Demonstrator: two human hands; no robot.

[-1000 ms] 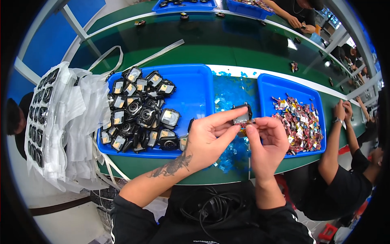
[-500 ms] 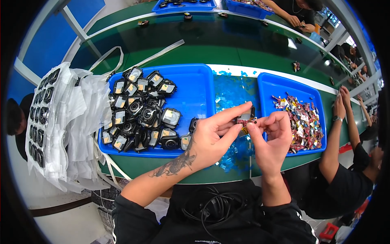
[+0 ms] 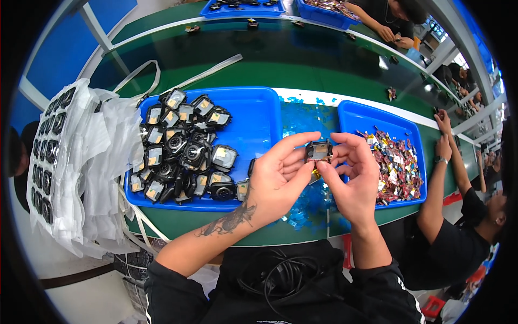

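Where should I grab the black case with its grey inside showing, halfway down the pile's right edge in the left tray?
Probably by opposite sides of the rim of the black case, coming from above and the right. It lies grey inside up, so the rim looks reachable; bare floor of the blue tray shows on its right, while other cases crowd its left.

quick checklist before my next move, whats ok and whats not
1. Left hand grip on dark case: ok, fingers and thumb at its left side.
2. Right hand grip on it: ok, at its right side.
3. Case undamaged inside: cannot tell, too small.
4. Cases kept apart from loose parts: ok, separate trays.
5. Worktop free of scraps: not ok, blue pieces between trays.
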